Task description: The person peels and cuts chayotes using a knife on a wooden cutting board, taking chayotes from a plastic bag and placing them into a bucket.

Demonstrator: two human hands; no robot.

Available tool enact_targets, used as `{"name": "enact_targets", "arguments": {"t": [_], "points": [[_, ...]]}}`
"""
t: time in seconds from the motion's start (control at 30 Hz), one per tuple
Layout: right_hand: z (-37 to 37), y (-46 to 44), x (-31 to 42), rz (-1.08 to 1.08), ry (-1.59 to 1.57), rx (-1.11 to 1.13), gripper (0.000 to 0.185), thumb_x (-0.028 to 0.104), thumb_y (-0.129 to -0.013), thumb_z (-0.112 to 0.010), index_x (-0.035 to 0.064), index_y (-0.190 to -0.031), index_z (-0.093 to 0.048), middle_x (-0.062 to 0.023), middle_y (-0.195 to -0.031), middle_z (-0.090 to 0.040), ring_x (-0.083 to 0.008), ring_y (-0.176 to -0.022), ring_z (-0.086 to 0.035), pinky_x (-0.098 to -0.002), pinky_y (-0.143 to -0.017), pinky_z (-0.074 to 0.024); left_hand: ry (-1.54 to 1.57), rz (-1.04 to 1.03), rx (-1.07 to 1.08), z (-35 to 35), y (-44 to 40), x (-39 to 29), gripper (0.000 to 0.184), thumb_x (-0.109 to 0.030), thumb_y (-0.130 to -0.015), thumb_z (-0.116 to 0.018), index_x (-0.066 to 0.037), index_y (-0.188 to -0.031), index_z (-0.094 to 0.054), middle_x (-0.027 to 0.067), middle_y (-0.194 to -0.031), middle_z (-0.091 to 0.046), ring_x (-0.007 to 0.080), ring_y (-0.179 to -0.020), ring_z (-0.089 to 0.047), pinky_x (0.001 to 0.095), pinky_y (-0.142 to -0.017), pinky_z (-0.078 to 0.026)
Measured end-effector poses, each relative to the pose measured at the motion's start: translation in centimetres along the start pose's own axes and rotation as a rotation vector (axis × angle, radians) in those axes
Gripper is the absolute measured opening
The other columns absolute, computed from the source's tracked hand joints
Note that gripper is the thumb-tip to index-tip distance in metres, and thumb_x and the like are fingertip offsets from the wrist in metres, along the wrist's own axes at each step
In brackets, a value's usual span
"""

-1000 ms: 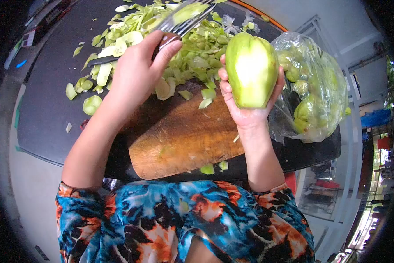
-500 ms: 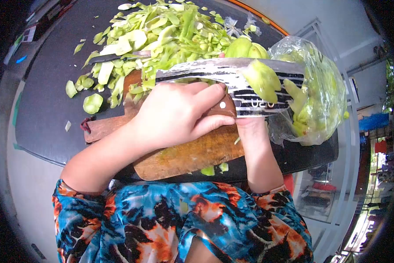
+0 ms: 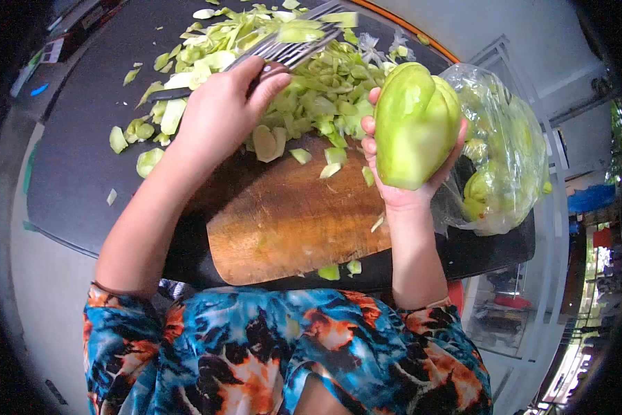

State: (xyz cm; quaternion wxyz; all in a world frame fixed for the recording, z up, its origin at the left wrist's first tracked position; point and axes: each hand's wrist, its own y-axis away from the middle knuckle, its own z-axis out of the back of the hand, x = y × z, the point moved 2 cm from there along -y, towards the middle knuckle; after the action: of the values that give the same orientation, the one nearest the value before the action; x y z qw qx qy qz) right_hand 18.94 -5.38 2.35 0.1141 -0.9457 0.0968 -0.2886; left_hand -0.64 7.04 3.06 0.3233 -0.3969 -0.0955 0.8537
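Note:
My left hand (image 3: 224,104) is closed around the brown handle of a wide kitchen knife (image 3: 275,51). Its dark-striped blade is raised over the heap of peelings (image 3: 338,86), and pale green slices cling to it. On the right, my right hand (image 3: 406,196) cups a large green chayote (image 3: 418,124) from below, its fingertips showing along the left side. Part of the chayote's surface is pared pale, with a flat cut at the lower end. Below and between both hands lies a wooden cutting board (image 3: 290,225) with a few scraps along its far edge.
A clear plastic bag (image 3: 511,138) with green chayotes stands right of my right hand. A second knife with a black handle (image 3: 169,94) lies partly under the peelings. Loose scraps dot the dark table (image 3: 82,159); its near edge runs close to my body.
My left hand has swung the knife from in front of the chayote up and left over the peelings. The chayote and my right hand, mostly hidden before, now show plainly.

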Motion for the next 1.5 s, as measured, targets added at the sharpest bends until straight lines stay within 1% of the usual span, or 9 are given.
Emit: {"name": "enact_targets", "arguments": {"t": [0.2, 0.27, 0.37, 0.53, 0.63, 0.77, 0.97, 1.1, 1.5], "points": [[1.2, -0.3, -0.5, 0.161, 0.088, -0.458, 0.066, 0.061, -0.092, -0.037, 0.0089, -0.132, -0.047, -0.0092, -0.125, -0.057, -0.0246, -0.109, -0.058, -0.0450, -0.090, -0.0503, 0.157, -0.379, 0.204, -0.3, 3.1, -4.7, 0.032, -0.035, -0.085, -0.066, -0.005, -0.086, -0.056, 0.0123, -0.067, -0.054, 0.0316, -0.061, -0.057, 0.0373, -0.055, -0.045], [5.5, 0.5, -0.7, 0.061, 0.000, -0.100, 0.055, 0.050, -0.096, -0.038, 0.0091, -0.133, -0.047, -0.0090, -0.126, -0.056, -0.0250, -0.115, -0.054, -0.0451, -0.103, -0.0414, 0.222, -0.535, 0.244, -0.5, 3.8, -5.5, 0.032, -0.036, -0.080, -0.071, -0.007, -0.084, -0.057, 0.0103, -0.068, -0.055, 0.0321, -0.063, -0.059, 0.0389, -0.054, -0.046], [4.7, 1.0, -1.1, 0.110, 0.785, -0.216, 0.052, 0.045, -0.098, -0.037, 0.0105, -0.137, -0.042, -0.0104, -0.137, -0.047, -0.0230, -0.125, -0.046, -0.0449, -0.108, -0.0359, 0.130, -0.587, 0.245, -0.8, 4.5, -6.0, 0.035, -0.038, -0.078, -0.072, -0.007, -0.085, -0.056, 0.0098, -0.069, -0.056, 0.0315, -0.063, -0.060, 0.0390, -0.054, -0.047], [3.3, 0.7, -1.2, 0.008, 0.009, -0.351, 0.059, 0.050, -0.095, -0.046, 0.0086, -0.137, -0.041, -0.0134, -0.136, -0.047, -0.0269, -0.125, -0.046, -0.0478, -0.107, -0.0360, 0.110, -0.580, 0.267, -1.2, 4.6, -5.9, 0.033, -0.037, -0.079, -0.071, -0.008, -0.085, -0.056, 0.0104, -0.069, -0.056, 0.0317, -0.063, -0.060, 0.0404, -0.055, -0.047], [3.8, 0.1, -1.5, 0.101, 0.343, -0.391, 0.052, 0.049, -0.097, -0.038, 0.0121, -0.134, -0.046, -0.0109, -0.130, -0.053, -0.0256, -0.117, -0.054, -0.0472, -0.102, -0.0415, 0.094, -0.514, 0.221, -1.5, 4.2, -5.3, 0.031, -0.035, -0.081, -0.070, -0.007, -0.087, -0.057, 0.0124, -0.070, -0.057, 0.0336, -0.064, -0.061, 0.0407, -0.056, -0.048], [0.0, 0.7, -0.5, 0.031, 0.180, -0.236, 0.084, 0.074, -0.081, -0.042, 0.0048, -0.129, -0.048, -0.0184, -0.112, -0.058, -0.0293, -0.082, -0.059, -0.0361, -0.061, -0.0540, -0.042, -0.057, 0.037, -0.3, 0.1, 0.2, 0.033, -0.035, -0.093, -0.058, -0.002, -0.098, -0.060, 0.0195, -0.075, -0.061, 0.0308, -0.067, -0.062, 0.0375, -0.062, -0.047], [1.5, 0.3, -0.1, 0.058, 0.119, -0.324, 0.071, 0.062, -0.091, -0.035, 0.0053, -0.132, -0.045, -0.0218, -0.122, -0.054, -0.0350, -0.090, -0.061, -0.0381, -0.066, -0.0557, 0.124, -0.071, 0.078, -0.2, 1.0, -1.6, 0.036, -0.043, -0.091, -0.058, -0.007, -0.094, -0.060, 0.0168, -0.071, -0.060, 0.0356, -0.067, -0.061, 0.0421, -0.059, -0.046], [2.9, -0.1, 0.6, 0.128, -0.051, -0.580, 0.047, 0.042, -0.096, -0.036, 0.0111, -0.128, -0.051, -0.0089, -0.124, -0.057, -0.0276, -0.114, -0.056, -0.0484, -0.096, -0.0454, 0.095, -0.180, 0.222, -0.8, 1.8, -2.2, 0.036, -0.042, -0.089, -0.060, -0.006, -0.086, -0.055, 0.0164, -0.069, -0.059, 0.0361, -0.065, -0.060, 0.0413, -0.058, -0.047], [1.8, 0.8, 0.5, -0.075, -0.260, -0.389, 0.078, 0.067, -0.082, -0.054, 0.0036, -0.128, -0.049, -0.0192, -0.116, -0.058, -0.0327, -0.103, -0.059, -0.0451, -0.092, -0.0508, 0.098, -0.727, 0.352, -2.3, 5.6, -6.8, 0.038, -0.041, -0.076, -0.072, -0.007, -0.087, -0.057, 0.0084, -0.072, -0.056, 0.0290, -0.062, -0.060, 0.0380, -0.055, -0.048]]}}
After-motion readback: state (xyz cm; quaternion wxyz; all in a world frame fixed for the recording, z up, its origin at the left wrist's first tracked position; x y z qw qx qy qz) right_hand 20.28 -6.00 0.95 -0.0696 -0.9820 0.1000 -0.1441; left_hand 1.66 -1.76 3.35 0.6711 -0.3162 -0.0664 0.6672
